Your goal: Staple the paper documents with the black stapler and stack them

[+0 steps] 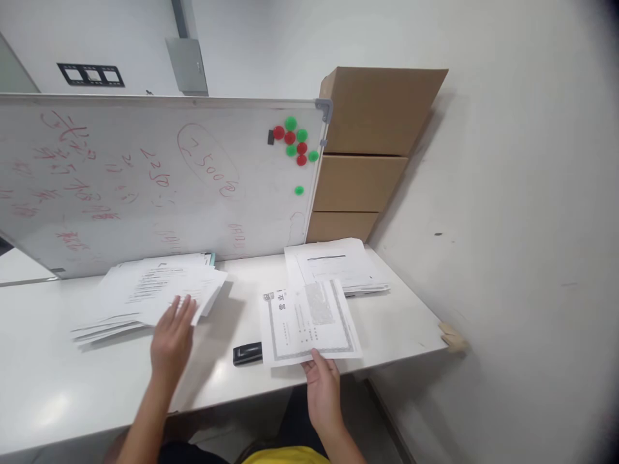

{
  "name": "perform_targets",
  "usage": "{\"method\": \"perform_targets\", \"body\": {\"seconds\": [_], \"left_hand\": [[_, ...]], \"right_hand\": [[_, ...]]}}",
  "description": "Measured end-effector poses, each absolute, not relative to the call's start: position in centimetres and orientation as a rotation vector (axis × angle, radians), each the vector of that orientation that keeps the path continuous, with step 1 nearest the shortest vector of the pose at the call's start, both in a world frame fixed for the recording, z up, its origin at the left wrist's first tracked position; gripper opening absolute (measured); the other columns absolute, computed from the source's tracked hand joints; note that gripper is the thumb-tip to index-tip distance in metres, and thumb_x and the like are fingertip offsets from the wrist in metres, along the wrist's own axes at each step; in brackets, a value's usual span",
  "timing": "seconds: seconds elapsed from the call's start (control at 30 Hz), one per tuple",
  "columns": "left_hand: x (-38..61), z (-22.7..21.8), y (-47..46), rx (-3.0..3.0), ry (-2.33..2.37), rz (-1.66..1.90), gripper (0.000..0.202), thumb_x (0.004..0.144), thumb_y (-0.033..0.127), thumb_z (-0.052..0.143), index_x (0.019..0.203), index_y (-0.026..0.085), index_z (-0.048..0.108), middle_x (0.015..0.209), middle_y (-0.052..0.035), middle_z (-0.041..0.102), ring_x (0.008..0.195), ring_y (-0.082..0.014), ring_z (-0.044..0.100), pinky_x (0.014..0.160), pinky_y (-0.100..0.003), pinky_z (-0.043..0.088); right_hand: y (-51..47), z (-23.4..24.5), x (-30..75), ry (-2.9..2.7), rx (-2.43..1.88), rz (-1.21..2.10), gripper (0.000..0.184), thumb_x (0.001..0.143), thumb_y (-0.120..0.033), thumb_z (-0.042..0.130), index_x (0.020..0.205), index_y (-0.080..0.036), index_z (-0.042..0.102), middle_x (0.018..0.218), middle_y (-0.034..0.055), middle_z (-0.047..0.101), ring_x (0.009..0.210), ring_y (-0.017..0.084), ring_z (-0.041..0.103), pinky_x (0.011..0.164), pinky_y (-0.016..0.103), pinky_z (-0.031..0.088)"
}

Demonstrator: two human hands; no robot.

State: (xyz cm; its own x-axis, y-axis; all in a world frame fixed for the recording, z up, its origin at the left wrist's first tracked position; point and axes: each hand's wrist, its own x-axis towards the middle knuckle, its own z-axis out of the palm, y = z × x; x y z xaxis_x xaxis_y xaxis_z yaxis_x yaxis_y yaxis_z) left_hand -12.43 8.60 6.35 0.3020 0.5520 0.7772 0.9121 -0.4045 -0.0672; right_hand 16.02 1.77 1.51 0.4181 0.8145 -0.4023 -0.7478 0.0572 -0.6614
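My left hand (173,338) lies with its fingers stretched out on the right edge of a loose stack of printed papers (159,287). The top sheet there sticks out past the rest, its corner raised. Between thumb and fingers, my right hand (323,386) pinches the near edge of a bordered certificate sheet (309,322), held just over the table. Partly under that sheet's left side sits a black stapler (247,354). Behind the certificate is a second stack of papers (333,261), a little of it covered.
A whiteboard (207,219) with red handwriting and several red and green magnets (290,137) stands along the back of the white table (401,322). Cardboard boxes (367,183) are stacked beside it, near the right wall. Crumpled tan material (453,338) covers the table's right corner.
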Motion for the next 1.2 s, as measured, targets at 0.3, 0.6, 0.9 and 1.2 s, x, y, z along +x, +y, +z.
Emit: {"method": "perform_targets", "body": {"seconds": [0.3,0.6,0.9,1.2], "left_hand": [[3.9,5.7,-0.2,-2.473,-1.205,-1.112,0.057,0.09,0.014,0.036,0.146,0.017,0.028,0.145,-0.0098,0.042,0.141,-0.0279,0.023,0.11,-0.046,0.032],[3.9,5.5,-0.9,-3.04,-1.433,-1.275,0.062,0.095,0.019,0.032,0.151,0.024,0.006,0.152,-0.008,0.027,0.139,-0.022,0.03,0.114,-0.043,0.031],[1.6,5.1,-1.3,-1.809,-1.826,-2.283,0.063,0.091,0.034,0.05,0.147,0.031,0.022,0.156,-0.0023,0.02,0.143,-0.0255,0.016,0.118,-0.047,0.018],[-1.6,4.2,-1.6,-1.654,-2.477,-2.988,0.063,0.078,0.075,0.036,0.096,0.027,0.073,0.088,-0.0093,0.074,0.111,-0.0317,0.061,0.092,-0.045,0.052]], "right_hand": [[-1.8,4.0,11.8,-0.32,-0.809,1.436,0.037,0.061,-0.053,0.076,0.084,-0.024,0.069,0.087,0.0044,0.074,0.099,0.025,0.064,0.094,0.041,0.047],[-2.4,5.5,12.8,-0.244,-0.869,1.577,0.053,0.075,-0.054,0.065,0.118,-0.023,0.064,0.124,0.0065,0.064,0.124,0.026,0.051,0.102,0.042,0.042],[-1.7,7.2,14.4,-0.357,-0.685,1.515,0.056,0.078,-0.048,0.066,0.129,-0.026,0.055,0.117,0.0082,0.068,0.108,0.028,0.062,0.089,0.046,0.051],[-2.5,4.6,15.0,-0.37,-0.806,1.506,0.057,0.073,-0.055,0.068,0.121,-0.024,0.061,0.114,0.01,0.069,0.106,0.027,0.062,0.093,0.046,0.048]]}}
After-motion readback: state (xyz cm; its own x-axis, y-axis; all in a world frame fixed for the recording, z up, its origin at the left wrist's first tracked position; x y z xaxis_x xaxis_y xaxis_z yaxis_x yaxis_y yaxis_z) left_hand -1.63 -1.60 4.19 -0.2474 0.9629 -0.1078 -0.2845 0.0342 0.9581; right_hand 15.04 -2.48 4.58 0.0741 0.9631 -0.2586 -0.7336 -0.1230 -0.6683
